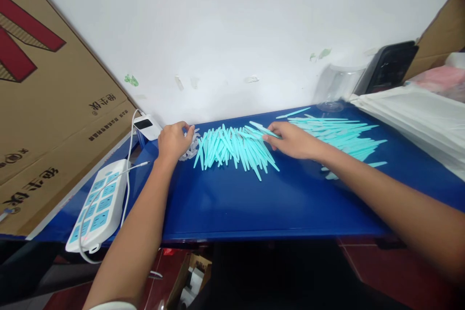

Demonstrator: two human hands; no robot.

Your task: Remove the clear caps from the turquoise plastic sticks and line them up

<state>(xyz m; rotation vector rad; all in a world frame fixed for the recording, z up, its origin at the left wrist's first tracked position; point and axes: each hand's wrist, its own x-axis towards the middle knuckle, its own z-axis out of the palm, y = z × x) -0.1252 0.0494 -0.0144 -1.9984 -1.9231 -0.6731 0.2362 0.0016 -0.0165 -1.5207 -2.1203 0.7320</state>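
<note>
My right hand [286,139] is closed on slim turquoise plastic sticks [264,130] with tapered ends, held over the right part of a heap. That heap of like turquoise sticks [232,147] lies in the middle of the blue table. Small clear plastic pieces [189,151] are piled at the heap's left end. Over them is my left hand [175,141], thumb and fingertips pressed together; whatever they pinch is too small or hidden to make out. A second spread of turquoise sticks [337,133] lies farther right, partly behind my right forearm.
On the left are a white power strip [105,203] with a cable, a small white device [148,127] and a large cardboard box [58,106]. A clear plastic container [336,87] and a black panel [390,68] stand at the back right, near white sheeting [428,111].
</note>
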